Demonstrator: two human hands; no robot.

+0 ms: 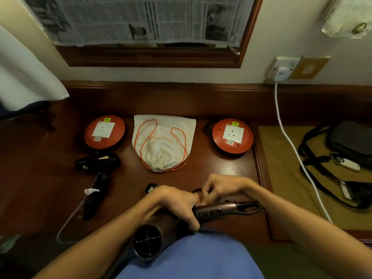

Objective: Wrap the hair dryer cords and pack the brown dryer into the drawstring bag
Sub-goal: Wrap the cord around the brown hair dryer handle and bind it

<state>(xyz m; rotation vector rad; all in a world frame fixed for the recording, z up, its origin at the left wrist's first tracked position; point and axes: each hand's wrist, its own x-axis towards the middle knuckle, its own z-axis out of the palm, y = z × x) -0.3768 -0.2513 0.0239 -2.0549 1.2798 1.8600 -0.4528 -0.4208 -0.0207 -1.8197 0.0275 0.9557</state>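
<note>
The brown hair dryer (150, 238) lies near my lap, its barrel opening facing me and its handle (216, 210) pointing right. My left hand (177, 203) grips the dryer where the handle meets the barrel. My right hand (219, 189) pinches the dryer's black cord (255, 208) just above the handle. The cord loops off the handle's end. Its plug (151, 187) peeks out behind my left hand. A white drawstring bag (163, 141) with orange strings lies flat at the middle of the table. The black hair dryer (96, 174) lies to the left, its cord (68, 220) trailing loose.
Two red round socket units (104, 131) (232, 135) flank the bag. A white cable (291, 146) runs down from a wall plug (281, 72) at the right. A black strap bag with keys (346, 146) lies on a woven mat (281, 168). A blue cloth (201, 258) covers my lap.
</note>
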